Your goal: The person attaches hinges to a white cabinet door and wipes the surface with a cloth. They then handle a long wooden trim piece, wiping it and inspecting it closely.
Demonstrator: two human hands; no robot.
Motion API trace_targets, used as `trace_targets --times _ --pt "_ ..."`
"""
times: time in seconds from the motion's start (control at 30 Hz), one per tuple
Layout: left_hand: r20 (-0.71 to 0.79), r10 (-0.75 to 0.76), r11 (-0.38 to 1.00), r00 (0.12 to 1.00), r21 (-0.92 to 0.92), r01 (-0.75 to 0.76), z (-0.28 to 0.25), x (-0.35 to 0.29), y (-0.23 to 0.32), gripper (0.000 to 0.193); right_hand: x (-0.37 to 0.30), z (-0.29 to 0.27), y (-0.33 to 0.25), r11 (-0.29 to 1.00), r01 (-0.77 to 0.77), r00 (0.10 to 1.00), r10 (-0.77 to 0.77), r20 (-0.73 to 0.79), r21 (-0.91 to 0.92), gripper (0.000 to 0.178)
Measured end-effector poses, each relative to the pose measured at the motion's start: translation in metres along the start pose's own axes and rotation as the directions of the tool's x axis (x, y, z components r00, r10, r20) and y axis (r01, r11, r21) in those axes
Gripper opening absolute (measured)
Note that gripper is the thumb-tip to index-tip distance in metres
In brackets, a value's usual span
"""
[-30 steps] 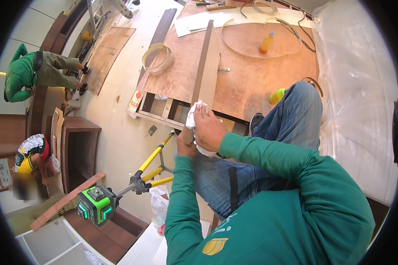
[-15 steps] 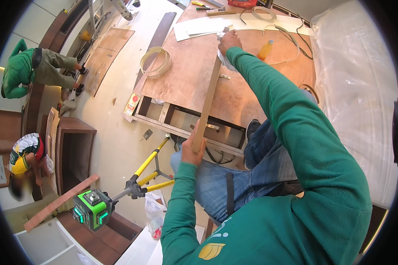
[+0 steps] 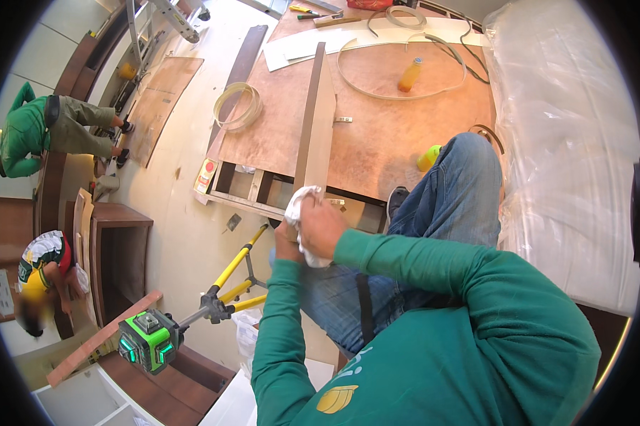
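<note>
A long, narrow brown wooden board (image 3: 316,117) extends away from me over a brown wooden work surface (image 3: 398,142). My left hand (image 3: 286,243) grips its near end, partly hidden behind the other hand and a cloth. My right hand (image 3: 323,226) is closed on a crumpled white cloth (image 3: 303,204), pressed against the board's near end beside my left hand. The board's far end is bare, close to white strips (image 3: 291,48) lying on the surface.
A coiled pale strip (image 3: 237,106) and a bottle of orange liquid (image 3: 409,75) lie around the board. A green laser level (image 3: 148,341) on a yellow tripod (image 3: 229,268) stands left. Two people work far left. Plastic-wrapped material (image 3: 554,156) lines the right.
My right hand has come back along the board with the cloth, from the far end to the near end. The board has tilted, showing more of its broad side.
</note>
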State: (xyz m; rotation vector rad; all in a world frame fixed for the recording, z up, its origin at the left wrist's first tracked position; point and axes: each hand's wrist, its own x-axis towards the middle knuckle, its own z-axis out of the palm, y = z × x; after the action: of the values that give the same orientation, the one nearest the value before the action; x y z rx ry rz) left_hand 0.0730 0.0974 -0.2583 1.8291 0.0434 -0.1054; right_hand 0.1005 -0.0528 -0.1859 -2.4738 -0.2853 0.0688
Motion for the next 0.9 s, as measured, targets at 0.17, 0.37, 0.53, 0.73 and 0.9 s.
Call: trace_targets --times 0.17,0.37,0.53,0.73,0.9 --pt "0.072 0.102 0.984 0.992 0.142 -0.111 0.002 0.003 0.017 0.069 0.046 -0.014 0.017 0.979 -0.181 0.979 0.188 -0.077 0.094 0.047" --pt "0.136 0.089 0.975 0.987 0.189 -0.114 0.002 0.002 0.023 0.071 0.213 -0.094 0.091 0.927 -0.374 0.925 0.376 -0.064 0.031 0.028" --pt "0.125 0.098 0.979 0.987 0.167 -0.119 0.012 -0.006 0.031 0.07 0.32 -0.139 0.116 0.808 -0.562 0.827 0.547 -0.127 -0.175 0.044" --pt "0.092 0.14 0.978 0.986 0.143 -0.152 0.023 -0.011 0.028 0.069 0.32 -0.128 0.13 0.835 -0.547 0.81 0.544 -0.219 0.052 0.046" --pt "0.054 0.107 0.986 0.993 0.126 -0.113 0.025 -0.01 0.027 0.068 0.248 -0.093 0.096 0.902 -0.412 0.897 0.426 -0.118 0.126 0.05"
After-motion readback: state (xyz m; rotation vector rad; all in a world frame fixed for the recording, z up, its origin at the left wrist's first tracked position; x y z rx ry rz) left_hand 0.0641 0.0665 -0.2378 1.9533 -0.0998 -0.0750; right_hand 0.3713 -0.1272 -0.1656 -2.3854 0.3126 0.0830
